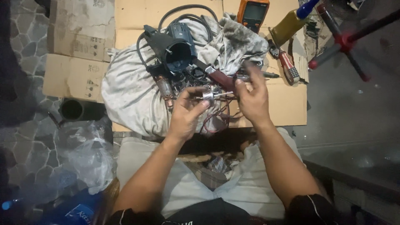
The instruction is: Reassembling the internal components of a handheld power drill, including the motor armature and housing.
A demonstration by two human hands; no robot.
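Note:
My left hand (188, 111) grips a small silvery metal part (207, 96) with a thin shaft sticking out to the right. My right hand (251, 96) pinches the far end of that shaft, its fingers blurred. Both hands hover over a dirty grey cloth (129, 89) spread on flattened cardboard (291, 104). On the cloth, just beyond the hands, lie a dark power-tool housing (174, 46) with a black cable, a copper-wound armature (166, 89), red wires (216, 121) and a knife with a brown handle (218, 77).
An orange multimeter (253, 11) sits at the top. A red-handled screwdriver (288, 66) and a yellow bottle (287, 25) lie at the right. A black tube (75, 109) and clear plastic bag (83, 154) are at left. A red-hubbed stand (345, 41) occupies the upper right.

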